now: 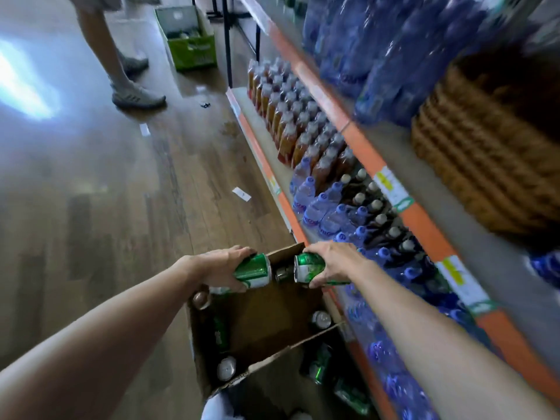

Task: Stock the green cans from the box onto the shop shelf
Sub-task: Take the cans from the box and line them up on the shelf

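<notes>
Both bare forearms reach forward over an open cardboard box [260, 322] on the wooden floor [127, 192], which stands just beside the bottom shop shelf [260, 153]. Inside the box a few green cans [225, 368] remain, some upright with silver tops showing, some lying on their sides along the shelf side; much of the brown bottom is bare. Above the box's far end, the left hand [221, 266] is closed around one green can [254, 271] held on its side, its silver end pointing toward the other hand. The right hand [333, 262] grips a second green can [307, 268] the same way, end facing left; the two cans are near each other but apart. Beside the box, the bottom shelf holds blue-capped water bottles [318, 207], dark bottles with pale caps and, farther along, rows of amber bottles [291, 122]. Orange edging runs along the shelves. Beyond the box, paper scraps lie on the floor, another person's legs [121, 65] stand there, and a green carton [189, 37] sits farthest off.
</notes>
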### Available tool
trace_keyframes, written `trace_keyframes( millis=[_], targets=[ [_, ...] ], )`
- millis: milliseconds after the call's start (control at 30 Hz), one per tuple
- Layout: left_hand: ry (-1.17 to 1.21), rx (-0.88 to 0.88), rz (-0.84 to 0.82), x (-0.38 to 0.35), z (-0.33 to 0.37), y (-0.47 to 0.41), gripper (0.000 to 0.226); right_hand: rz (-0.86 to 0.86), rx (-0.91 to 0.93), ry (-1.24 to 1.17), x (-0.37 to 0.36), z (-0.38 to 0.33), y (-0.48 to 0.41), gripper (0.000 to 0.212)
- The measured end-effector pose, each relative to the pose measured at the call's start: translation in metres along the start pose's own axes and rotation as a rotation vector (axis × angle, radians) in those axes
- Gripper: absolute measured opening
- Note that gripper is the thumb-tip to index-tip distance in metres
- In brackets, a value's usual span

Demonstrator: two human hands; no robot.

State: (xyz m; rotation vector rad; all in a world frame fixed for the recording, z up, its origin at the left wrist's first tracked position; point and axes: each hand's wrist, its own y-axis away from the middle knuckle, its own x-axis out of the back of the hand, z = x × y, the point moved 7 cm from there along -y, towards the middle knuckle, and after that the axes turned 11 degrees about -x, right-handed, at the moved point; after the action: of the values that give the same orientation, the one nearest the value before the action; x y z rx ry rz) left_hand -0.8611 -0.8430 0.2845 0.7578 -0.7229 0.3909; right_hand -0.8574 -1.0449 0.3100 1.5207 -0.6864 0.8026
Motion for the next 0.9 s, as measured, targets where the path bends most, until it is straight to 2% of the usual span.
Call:
trace_keyframes(
  millis=[300,500,667,900],
  targets=[
    [-0.144,-0.134,0.052,0.202,0.124,0.066,0.073,0.108,-0.049,-0.022,0.198,0.017,0.116,0.076],
    [-0.206,-0.259,0.079,0.293,0.183,0.075,0.079,0.216,-0.112,-0.025,0.296,0.032,0.185,0.076],
    [-0.304,-0.371,0.078,0.333,0.213,0.073,0.095,0.248,-0.255,-0.095,0.334,0.051,0.245,0.080],
    [-0.432,-0.507,0.038,0.363,0.283,0.055,0.095,0.348,-0.488,-0.174,0.343,0.090,0.337,0.082]
  ],
)
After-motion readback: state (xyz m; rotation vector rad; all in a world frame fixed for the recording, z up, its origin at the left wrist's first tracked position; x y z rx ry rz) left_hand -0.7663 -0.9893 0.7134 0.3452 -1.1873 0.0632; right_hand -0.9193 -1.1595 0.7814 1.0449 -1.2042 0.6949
